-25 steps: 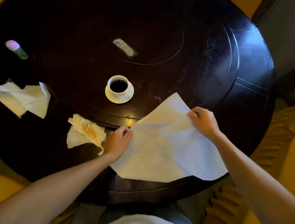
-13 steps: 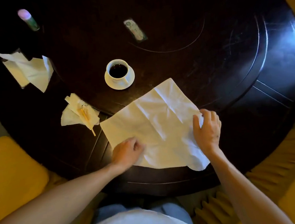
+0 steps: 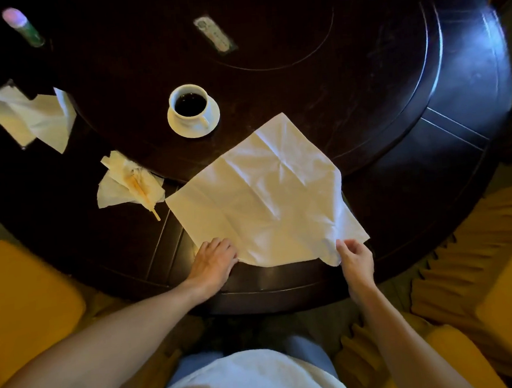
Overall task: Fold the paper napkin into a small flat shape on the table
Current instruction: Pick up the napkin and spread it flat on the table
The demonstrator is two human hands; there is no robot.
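Now napkin (image 3: 267,193) corner between right fingers (image 3: 343,246)

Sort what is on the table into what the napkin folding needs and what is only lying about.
Needed: napkin; left hand flat on its near edge; right hand pinching its near corner; table.

Lying about: coffee cup on saucer; crumpled tissue with a stick; loose tissues; bottle; packet.

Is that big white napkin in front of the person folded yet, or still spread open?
Spread open. The napkin lies as one creased sheet on the table; only its near right corner is lifted by the right hand.
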